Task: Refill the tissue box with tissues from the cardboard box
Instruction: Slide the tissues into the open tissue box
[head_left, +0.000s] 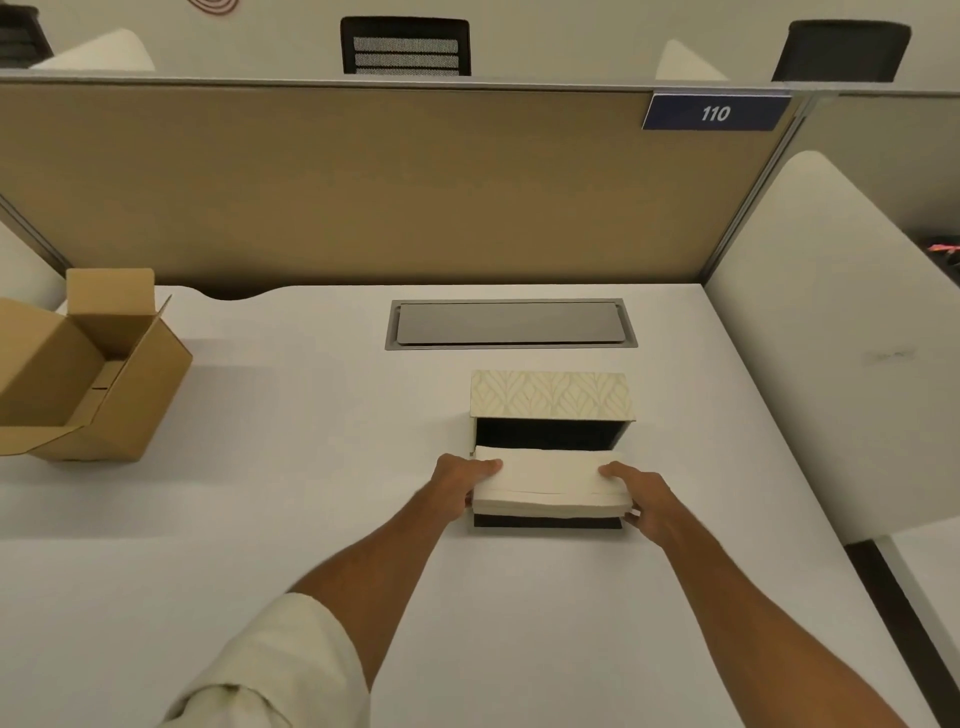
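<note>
The tissue box (550, 397) stands on the white desk right of centre, cream with a leaf pattern, its dark inside open toward me. A flat stack of white tissues (550, 486) lies at its open front, partly inside. My left hand (460, 480) grips the stack's left end and my right hand (641, 501) grips its right end, thumbs on top. The brown cardboard box (98, 364) sits at the desk's far left, flaps open; no tissues show inside it.
A grey cable hatch (509, 323) is set into the desk (260, 493) behind the tissue box. A tan partition (363, 182) with a blue "110" plate (716, 113) closes the back. A white divider (831, 338) stands on the right. Office chairs show beyond the partition.
</note>
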